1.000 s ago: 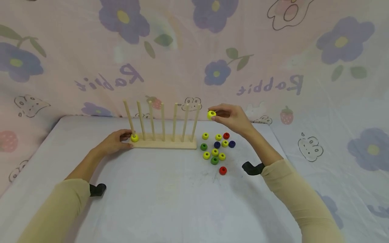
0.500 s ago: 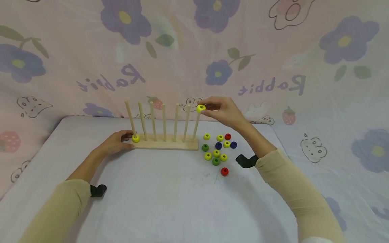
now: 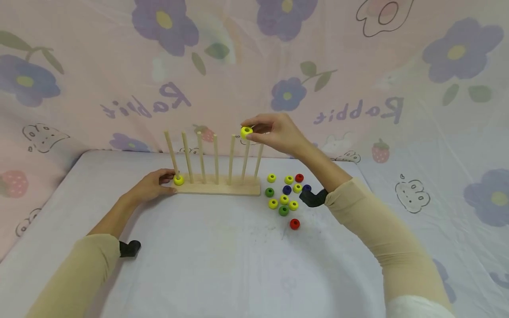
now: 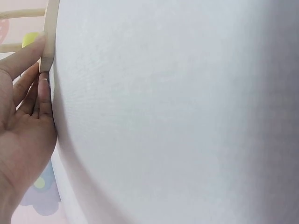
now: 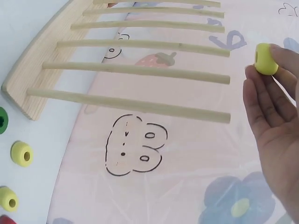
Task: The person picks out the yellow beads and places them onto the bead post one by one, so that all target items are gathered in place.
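Observation:
A wooden peg stand (image 3: 218, 190) with a row of several upright pegs rests on the table. At its left end my left hand (image 3: 153, 186) holds the base, the thumb (image 4: 28, 53) along the front edge and the other fingers around the end. One yellow bead (image 3: 178, 180) sits at the foot of the leftmost peg. Between thumb and fingertips my right hand (image 3: 280, 132) pinches another yellow bead (image 3: 246, 132). In the head view it overlaps the top of the second peg from the right; the right wrist view shows this bead (image 5: 266, 59) apart from the peg tips.
Loose beads lie right of the stand: several yellow ones (image 3: 284, 199), green beads (image 3: 283, 210), dark blue beads (image 3: 287, 190) and red beads (image 3: 294, 224). A patterned cloth (image 3: 238, 66) hangs behind the white-covered table (image 3: 222, 260).
My right hand has carried the yellow bead left and up, from right of the stand, past the rightmost peg, to the second peg from the right. My left hand keeps its place.

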`<state>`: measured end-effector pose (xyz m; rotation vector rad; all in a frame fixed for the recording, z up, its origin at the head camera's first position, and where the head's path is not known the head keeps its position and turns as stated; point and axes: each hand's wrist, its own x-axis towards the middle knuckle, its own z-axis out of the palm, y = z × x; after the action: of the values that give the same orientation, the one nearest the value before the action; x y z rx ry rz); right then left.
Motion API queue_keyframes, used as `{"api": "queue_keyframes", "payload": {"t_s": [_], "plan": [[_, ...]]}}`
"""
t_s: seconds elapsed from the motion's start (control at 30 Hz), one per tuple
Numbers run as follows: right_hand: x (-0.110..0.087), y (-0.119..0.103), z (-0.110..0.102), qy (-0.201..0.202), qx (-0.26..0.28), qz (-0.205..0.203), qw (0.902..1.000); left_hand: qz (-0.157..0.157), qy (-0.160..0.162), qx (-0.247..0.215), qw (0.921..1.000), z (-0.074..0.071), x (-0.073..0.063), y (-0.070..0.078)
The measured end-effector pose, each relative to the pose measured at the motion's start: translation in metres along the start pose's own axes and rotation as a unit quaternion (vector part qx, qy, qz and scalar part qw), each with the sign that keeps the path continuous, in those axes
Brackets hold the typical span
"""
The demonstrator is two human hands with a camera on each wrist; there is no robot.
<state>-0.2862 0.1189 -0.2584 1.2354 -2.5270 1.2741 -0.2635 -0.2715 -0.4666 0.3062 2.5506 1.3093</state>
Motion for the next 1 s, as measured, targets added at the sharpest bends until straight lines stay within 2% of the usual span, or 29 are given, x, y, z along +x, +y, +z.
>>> {"api": "queue_keyframes", "payload": {"t_s": [0.23, 0.37, 0.57, 0.73, 0.9, 1.0], "plan": [[0.016, -0.002, 0.011, -0.003, 0.027, 0.0, 0.9996, 0.012, -0.002, 0.002, 0.9999, 0.001, -0.003, 0.006], [0.025, -0.001, 0.016, -0.006, 0.027, -0.008, 0.9996, 0.008, -0.002, 0.003, 1.0, 0.001, -0.005, 0.009], [0.038, 0.0, 0.025, -0.012, 0.028, -0.024, 0.9992, 0.009, 0.002, 0.001, 1.0, 0.0, -0.003, 0.005], [0.045, -0.001, 0.032, -0.019, 0.03, -0.018, 0.9992, 0.014, 0.001, -0.001, 0.9999, 0.001, -0.002, 0.001], [0.053, -0.003, 0.04, -0.014, 0.026, -0.011, 0.9995, 0.012, 0.0, -0.003, 0.9999, 0.001, -0.003, 0.003], [0.059, -0.005, 0.044, -0.01, 0.019, -0.026, 0.9994, 0.009, 0.001, -0.001, 1.0, 0.0, -0.004, 0.004]]}}
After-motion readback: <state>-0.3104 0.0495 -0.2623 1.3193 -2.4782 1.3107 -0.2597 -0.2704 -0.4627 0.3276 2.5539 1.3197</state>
